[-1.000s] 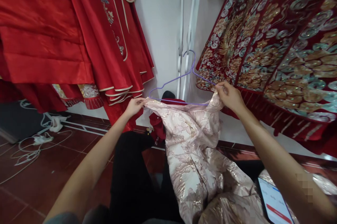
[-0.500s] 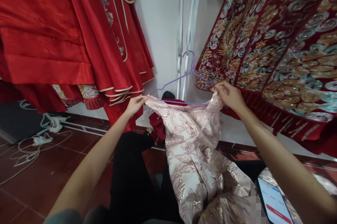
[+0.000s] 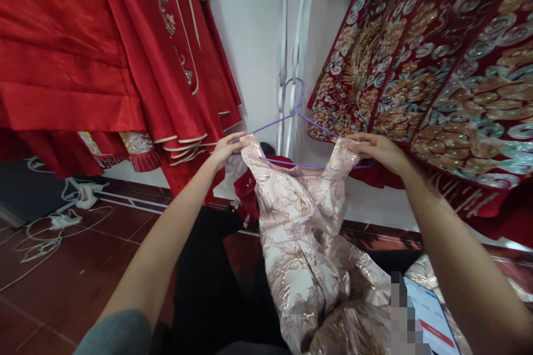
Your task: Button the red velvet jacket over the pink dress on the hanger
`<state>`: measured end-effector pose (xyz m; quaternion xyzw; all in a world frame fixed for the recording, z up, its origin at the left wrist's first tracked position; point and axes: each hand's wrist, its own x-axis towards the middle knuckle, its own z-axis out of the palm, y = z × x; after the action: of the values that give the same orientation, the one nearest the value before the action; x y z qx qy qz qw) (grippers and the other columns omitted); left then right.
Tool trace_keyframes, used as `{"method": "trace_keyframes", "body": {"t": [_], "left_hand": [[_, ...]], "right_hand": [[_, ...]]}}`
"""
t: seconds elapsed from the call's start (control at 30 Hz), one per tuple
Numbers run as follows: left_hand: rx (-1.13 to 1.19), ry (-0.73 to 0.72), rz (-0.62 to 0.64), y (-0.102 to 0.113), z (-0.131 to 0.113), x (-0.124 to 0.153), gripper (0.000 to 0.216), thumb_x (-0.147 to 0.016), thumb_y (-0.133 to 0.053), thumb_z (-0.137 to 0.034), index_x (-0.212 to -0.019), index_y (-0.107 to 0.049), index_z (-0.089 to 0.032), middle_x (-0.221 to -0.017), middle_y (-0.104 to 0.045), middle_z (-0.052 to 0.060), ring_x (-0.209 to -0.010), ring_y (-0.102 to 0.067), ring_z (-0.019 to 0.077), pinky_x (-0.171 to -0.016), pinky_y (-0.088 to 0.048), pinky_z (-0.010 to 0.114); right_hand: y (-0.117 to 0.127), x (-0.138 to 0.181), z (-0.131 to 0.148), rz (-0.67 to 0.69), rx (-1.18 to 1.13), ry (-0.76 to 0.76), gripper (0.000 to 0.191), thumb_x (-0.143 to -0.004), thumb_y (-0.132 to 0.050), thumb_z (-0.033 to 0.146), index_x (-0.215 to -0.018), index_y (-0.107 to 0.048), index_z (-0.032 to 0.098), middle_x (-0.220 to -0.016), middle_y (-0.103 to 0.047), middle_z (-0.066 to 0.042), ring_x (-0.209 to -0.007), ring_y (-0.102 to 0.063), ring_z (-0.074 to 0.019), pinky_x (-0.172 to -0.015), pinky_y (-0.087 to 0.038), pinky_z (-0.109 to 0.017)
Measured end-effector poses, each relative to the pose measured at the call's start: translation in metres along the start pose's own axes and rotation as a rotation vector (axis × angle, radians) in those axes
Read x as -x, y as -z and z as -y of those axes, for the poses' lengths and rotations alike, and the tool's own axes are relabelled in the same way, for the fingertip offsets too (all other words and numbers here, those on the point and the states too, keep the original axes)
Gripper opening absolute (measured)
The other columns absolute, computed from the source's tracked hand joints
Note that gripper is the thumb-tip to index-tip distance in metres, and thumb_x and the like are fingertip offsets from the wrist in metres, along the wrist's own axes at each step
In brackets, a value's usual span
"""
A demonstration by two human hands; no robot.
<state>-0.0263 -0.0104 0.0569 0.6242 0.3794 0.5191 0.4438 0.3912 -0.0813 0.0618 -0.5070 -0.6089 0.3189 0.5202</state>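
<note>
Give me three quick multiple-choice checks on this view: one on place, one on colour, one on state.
1. Where is the phone?
A. lower right
B. on the wall
C. by the cables

2. What colour is the hanger?
A. black
B. purple
C. white

3. How is the pink dress held?
A. folded on the floor
B. one hand only
C. both hands at its shoulders

Answers: 1 A, its lit screen shows at the bottom right. 2 B, the wire is purple. 3 C, left hand and right hand each grip a shoulder on the hanger.
</note>
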Motion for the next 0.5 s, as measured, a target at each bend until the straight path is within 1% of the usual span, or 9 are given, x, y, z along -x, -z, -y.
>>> {"method": "trace_keyframes", "body": {"t": [0.07, 0.13, 0.17, 0.2, 0.27, 0.33, 0.4, 0.43, 0.5], "left_hand": [[0.117, 0.098, -0.050, -0.005, 0.017, 0.008, 0.055, -0.059, -0.081, -0.028, -0.111, -0.065, -0.017, -0.103, -0.070, 0.008, -0.085, -0.066, 0.0163, -0.084, -0.050, 0.030], [0.204, 0.197, -0.049, -0.011, 0.034, 0.018, 0.041, -0.061, -0.080, -0.026, -0.098, -0.067, -0.014, -0.094, -0.072, 0.008, -0.083, -0.066, 0.0150, -0.086, -0.049, 0.029], [0.239, 0.221, -0.047, -0.015, 0.041, 0.023, 0.033, -0.064, -0.078, -0.027, -0.092, -0.068, -0.013, -0.091, -0.072, 0.008, -0.082, -0.066, 0.0145, -0.087, -0.049, 0.029], [0.269, 0.231, -0.044, -0.017, 0.047, 0.027, 0.028, -0.066, -0.076, -0.028, -0.088, -0.067, -0.013, -0.089, -0.072, 0.008, -0.081, -0.066, 0.0143, -0.087, -0.048, 0.029], [0.314, 0.222, -0.023, -0.019, 0.056, 0.034, 0.024, -0.069, -0.074, -0.029, -0.084, -0.066, -0.013, -0.089, -0.071, 0.008, -0.082, -0.065, 0.0139, -0.087, -0.048, 0.028], [0.332, 0.223, 0.021, -0.016, 0.061, 0.038, 0.024, -0.069, -0.073, -0.028, -0.087, -0.066, -0.014, -0.092, -0.070, 0.007, -0.084, -0.065, 0.0141, -0.088, -0.049, 0.028], [0.335, 0.232, 0.049, -0.012, 0.067, 0.040, 0.025, -0.071, -0.069, -0.030, -0.091, -0.065, -0.016, -0.097, -0.069, 0.008, -0.088, -0.064, 0.0157, -0.089, -0.049, 0.030], [0.311, 0.225, 0.037, -0.010, 0.070, 0.041, 0.025, -0.074, -0.065, -0.032, -0.092, -0.064, -0.017, -0.099, -0.069, 0.008, -0.091, -0.064, 0.0170, -0.090, -0.049, 0.032], [0.208, 0.185, -0.029, -0.009, 0.078, 0.042, 0.026, -0.076, -0.056, -0.034, -0.095, -0.063, -0.018, -0.104, -0.067, 0.009, -0.100, -0.062, 0.0200, -0.094, -0.047, 0.037]], "right_hand": [[0.004, 0.011, -0.012, -0.008, -0.251, -0.102, 0.026, -0.070, -0.069, 0.017, -0.096, -0.067, 0.018, -0.087, -0.071, -0.004, -0.071, -0.065, -0.0138, -0.068, -0.053, -0.024], [-0.001, 0.026, -0.031, -0.073, -0.486, -0.114, 0.018, -0.072, -0.067, 0.022, -0.090, -0.066, 0.022, -0.089, -0.071, -0.002, -0.079, -0.066, -0.0147, -0.075, -0.055, -0.026], [-0.005, 0.036, -0.042, -0.068, -0.588, -0.139, 0.013, -0.075, -0.064, 0.030, -0.087, -0.066, 0.024, -0.089, -0.071, -0.002, -0.084, -0.067, -0.0165, -0.079, -0.055, -0.030], [-0.009, 0.045, -0.054, -0.076, -0.680, -0.143, 0.014, -0.077, -0.060, 0.037, -0.084, -0.065, 0.026, -0.090, -0.071, -0.002, -0.090, -0.066, -0.0184, -0.083, -0.055, -0.034], [-0.018, 0.061, -0.074, -0.070, -0.822, -0.124, 0.021, -0.078, -0.053, 0.045, -0.084, -0.065, 0.029, -0.096, -0.071, -0.002, -0.100, -0.064, -0.0194, -0.091, -0.052, -0.037], [-0.026, 0.069, -0.089, 0.006, -0.842, -0.197, 0.026, -0.077, -0.049, 0.047, -0.086, -0.065, 0.028, -0.096, -0.071, -0.003, -0.100, -0.064, -0.0205, -0.091, -0.052, -0.038], [-0.035, 0.068, -0.095, 0.104, -0.764, -0.298, 0.025, -0.078, -0.050, 0.045, -0.085, -0.065, 0.026, -0.091, -0.072, -0.005, -0.096, -0.065, -0.0220, -0.087, -0.053, -0.039], [-0.041, 0.065, -0.095, 0.145, -0.702, -0.334, 0.022, -0.079, -0.052, 0.042, -0.083, -0.065, 0.024, -0.088, -0.072, -0.005, -0.093, -0.066, -0.0224, -0.084, -0.054, -0.038], [-0.054, 0.055, -0.090, 0.195, -0.572, -0.343, 0.013, -0.080, -0.058, 0.034, -0.084, -0.064, 0.023, -0.089, -0.071, -0.005, -0.089, -0.066, -0.0218, -0.081, -0.054, -0.036]]}}
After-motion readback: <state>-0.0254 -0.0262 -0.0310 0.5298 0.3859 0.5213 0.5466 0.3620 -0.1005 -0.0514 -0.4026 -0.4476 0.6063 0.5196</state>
